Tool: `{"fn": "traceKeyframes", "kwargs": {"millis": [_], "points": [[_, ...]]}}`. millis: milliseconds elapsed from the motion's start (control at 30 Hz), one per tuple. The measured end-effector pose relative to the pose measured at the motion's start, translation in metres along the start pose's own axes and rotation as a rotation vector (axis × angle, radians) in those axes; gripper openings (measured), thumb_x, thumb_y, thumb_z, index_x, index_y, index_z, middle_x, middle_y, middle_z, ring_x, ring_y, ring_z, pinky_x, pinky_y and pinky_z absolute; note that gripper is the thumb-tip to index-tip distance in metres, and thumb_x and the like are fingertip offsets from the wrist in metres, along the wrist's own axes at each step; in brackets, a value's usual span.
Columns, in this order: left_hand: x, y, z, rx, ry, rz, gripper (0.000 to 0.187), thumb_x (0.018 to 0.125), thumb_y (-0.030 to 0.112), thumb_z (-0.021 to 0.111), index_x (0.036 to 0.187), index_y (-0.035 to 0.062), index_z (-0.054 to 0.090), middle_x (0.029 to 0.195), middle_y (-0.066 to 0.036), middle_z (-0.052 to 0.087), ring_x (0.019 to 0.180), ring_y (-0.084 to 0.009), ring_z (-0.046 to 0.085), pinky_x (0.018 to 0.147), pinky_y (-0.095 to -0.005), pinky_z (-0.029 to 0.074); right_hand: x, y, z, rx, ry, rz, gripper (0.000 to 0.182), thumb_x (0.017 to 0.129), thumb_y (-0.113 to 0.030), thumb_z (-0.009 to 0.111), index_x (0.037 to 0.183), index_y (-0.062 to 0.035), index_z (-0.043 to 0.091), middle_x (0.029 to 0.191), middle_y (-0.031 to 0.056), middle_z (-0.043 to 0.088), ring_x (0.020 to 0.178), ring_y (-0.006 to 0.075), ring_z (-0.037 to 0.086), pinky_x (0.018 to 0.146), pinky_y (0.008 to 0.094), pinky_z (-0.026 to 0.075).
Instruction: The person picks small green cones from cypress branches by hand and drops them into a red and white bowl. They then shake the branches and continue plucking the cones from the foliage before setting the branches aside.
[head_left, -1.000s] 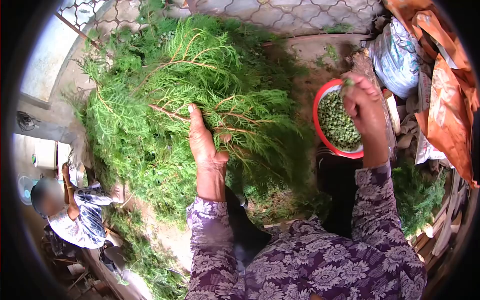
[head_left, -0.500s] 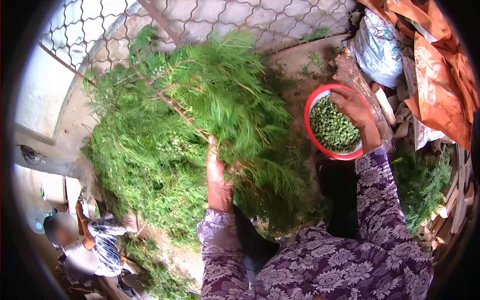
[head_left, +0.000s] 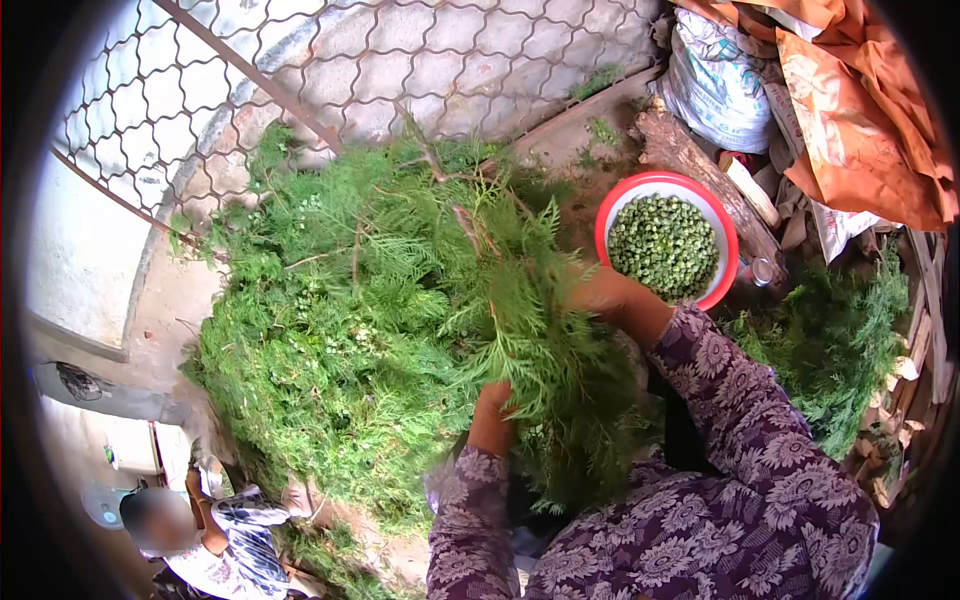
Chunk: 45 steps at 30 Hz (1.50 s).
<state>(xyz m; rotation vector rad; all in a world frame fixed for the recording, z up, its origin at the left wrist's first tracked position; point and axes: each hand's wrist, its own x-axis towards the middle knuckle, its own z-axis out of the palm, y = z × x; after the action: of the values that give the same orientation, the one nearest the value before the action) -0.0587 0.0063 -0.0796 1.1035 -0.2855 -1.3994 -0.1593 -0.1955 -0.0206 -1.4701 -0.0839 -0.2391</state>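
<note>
A leafy green branch [head_left: 470, 220] stands in front of me, over a large heap of cut greenery [head_left: 310, 350]. Its foliage covers much of my left hand [head_left: 495, 400], which is at the lower part of the branch; the fingers are hidden. My right hand [head_left: 590, 290] reaches into the foliage from the right, blurred, with its fingertips out of sight among the leaves. Just beyond my right wrist sits a red-rimmed white bowl [head_left: 728, 240] holding many small round green pods or fruits [head_left: 662, 245].
A wire mesh fence [head_left: 400, 60] runs along the top. A log [head_left: 700, 165], a white sack [head_left: 715, 85] and orange sheeting [head_left: 860, 120] lie at the upper right. More greenery [head_left: 850, 340] is at the right. Another person [head_left: 240, 540] sits at the lower left.
My right hand has left the bowl and moved left into the foliage. My left hand and the branch have shifted closer to my body and to the right.
</note>
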Motion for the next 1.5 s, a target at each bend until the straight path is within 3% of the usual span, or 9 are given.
{"fn": "traceKeyframes", "kwargs": {"millis": [100, 167, 300, 433, 500, 633, 900, 1133, 1500], "points": [[0.006, 0.008, 0.000, 0.057, 0.007, -0.004, 0.054, 0.082, 0.035, 0.059, 0.123, 0.0027, 0.045, 0.122, -0.015, 0.048, 0.110, -0.0261, 0.048, 0.087, -0.0377, 0.044, 0.004, -0.019, 0.006, 0.024, 0.176, 0.100, 0.035, 0.071, -0.010, 0.061, 0.104, 0.0017, 0.059, 0.096, 0.0086, 0.062, 0.089, 0.0157, 0.055, 0.081, 0.0290, 0.043], [0.006, 0.024, 0.006, 0.202, 0.115, 0.277, 0.054, 0.083, 0.036, 0.058, 0.120, -0.0005, 0.045, 0.107, -0.010, 0.057, 0.092, -0.0214, 0.057, 0.078, -0.0344, 0.049, 0.003, -0.020, 0.007, 0.153, 0.258, 0.159, 0.037, 0.068, -0.006, 0.062, 0.105, 0.0017, 0.059, 0.094, 0.0080, 0.063, 0.084, 0.0151, 0.057, 0.076, 0.0295, 0.045], [-0.014, 0.057, 0.047, -0.078, 0.221, 0.168, 0.052, 0.084, 0.033, 0.056, 0.121, -0.0017, 0.044, 0.107, -0.008, 0.056, 0.096, -0.0194, 0.055, 0.082, -0.0313, 0.046, 0.013, -0.002, -0.014, 0.230, 0.584, 0.224, 0.042, 0.065, -0.004, 0.066, 0.105, 0.0029, 0.058, 0.093, 0.0106, 0.062, 0.083, 0.0178, 0.058, 0.072, 0.0307, 0.046], [-0.006, 0.036, 0.058, 0.438, 0.097, 0.292, 0.047, 0.077, 0.016, 0.066, 0.116, -0.0017, 0.047, 0.109, -0.008, 0.056, 0.097, -0.0163, 0.053, 0.084, -0.0284, 0.042, 0.017, 0.004, -0.001, 0.430, 0.737, 0.222, 0.036, 0.065, -0.006, 0.070, 0.098, 0.0045, 0.059, 0.089, 0.0113, 0.062, 0.083, 0.0205, 0.059, 0.072, 0.0338, 0.048], [0.001, 0.035, 0.066, 0.615, 0.188, 0.190, 0.039, 0.074, 0.010, 0.068, 0.109, -0.0010, 0.053, 0.103, -0.007, 0.059, 0.092, -0.0164, 0.055, 0.083, -0.0300, 0.044, 0.021, 0.011, 0.001, 0.521, 0.716, 0.270, 0.036, 0.066, -0.005, 0.070, 0.098, 0.0047, 0.058, 0.089, 0.0117, 0.062, 0.082, 0.0207, 0.059, 0.072, 0.0336, 0.048], [0.006, 0.032, 0.055, 0.287, 0.236, 0.213, 0.037, 0.075, 0.002, 0.063, 0.111, -0.0006, 0.053, 0.103, -0.008, 0.060, 0.092, -0.0183, 0.057, 0.080, -0.0316, 0.047, 0.023, 0.004, -0.008, 0.641, 0.531, 0.246, 0.042, 0.067, -0.012, 0.074, 0.101, 0.0056, 0.057, 0.094, 0.0123, 0.062, 0.086, 0.0198, 0.058, 0.079, 0.0336, 0.046], [0.009, 0.038, 0.035, 0.161, 0.335, 0.253, 0.030, 0.078, 0.006, 0.056, 0.107, -0.0010, 0.055, 0.098, -0.009, 0.061, 0.085, -0.0199, 0.059, 0.077, -0.0321, 0.048, 0.015, -0.022, -0.008, 0.412, 0.499, 0.320, 0.067, 0.073, -0.021, 0.071, 0.125, 0.0042, 0.039, 0.111, 0.0116, 0.054, 0.100, 0.0197, 0.052, 0.087, 0.0352, 0.040], [0.001, 0.058, 0.028, -0.323, 0.143, 0.163, 0.026, 0.085, 0.014, 0.048, 0.104, -0.0031, 0.055, 0.095, -0.012, 0.062, 0.078, -0.0218, 0.062, 0.069, -0.0337, 0.053, 0.018, -0.013, 0.002, 0.487, 0.525, 0.307, 0.050, 0.078, -0.020, 0.067, 0.118, -0.0006, 0.045, 0.095, 0.0033, 0.058, 0.082, 0.0127, 0.057, 0.068, 0.0262, 0.047], [-0.021, 0.081, 0.043, -0.368, 0.361, 0.343, 0.014, 0.089, 0.017, 0.046, 0.092, 0.0048, 0.053, 0.075, -0.004, 0.056, 0.061, -0.0158, 0.055, 0.050, -0.0259, 0.048, 0.004, -0.032, -0.021, 0.561, 0.173, 0.241, 0.030, 0.084, -0.026, 0.058, 0.104, -0.0045, 0.056, 0.089, 0.0039, 0.061, 0.075, 0.0111, 0.059, 0.065, 0.0238, 0.048]]}}
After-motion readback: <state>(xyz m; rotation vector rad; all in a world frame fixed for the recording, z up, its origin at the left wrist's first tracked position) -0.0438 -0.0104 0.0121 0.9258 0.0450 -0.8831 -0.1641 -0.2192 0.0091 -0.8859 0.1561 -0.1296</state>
